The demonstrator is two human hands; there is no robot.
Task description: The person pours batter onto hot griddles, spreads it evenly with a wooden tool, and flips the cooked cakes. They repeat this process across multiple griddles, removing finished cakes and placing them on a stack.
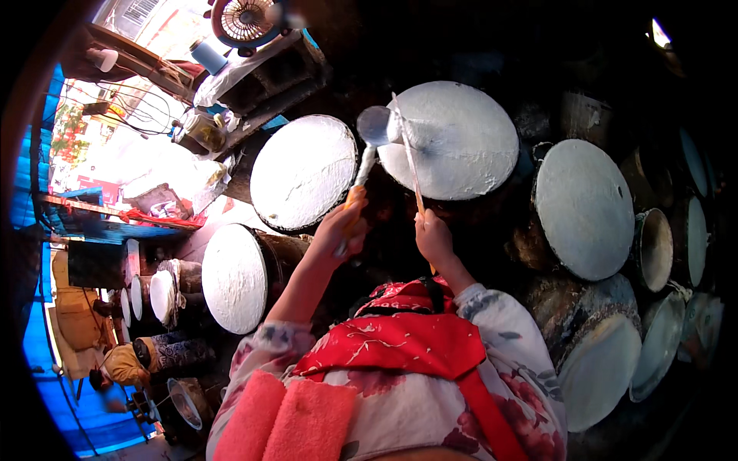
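My left hand is closed around the orange handle of a ladle with a round metallic head and a whitish shaft. In my closed right hand is a thin stick, streaked with white and pointing away from me. Both tools reach to the left edge of a large round vessel with a white, slightly uneven top. Ladle head and stick lie side by side over that edge; whether they touch the white surface I cannot tell. The stick's lower end is partly hidden by my hand.
White-topped round vessels stand close by: one on the left, one nearer left, one on the right, several beyond. A fan stands at the upper left. Another person bends at the lower left, beside a blue sheet.
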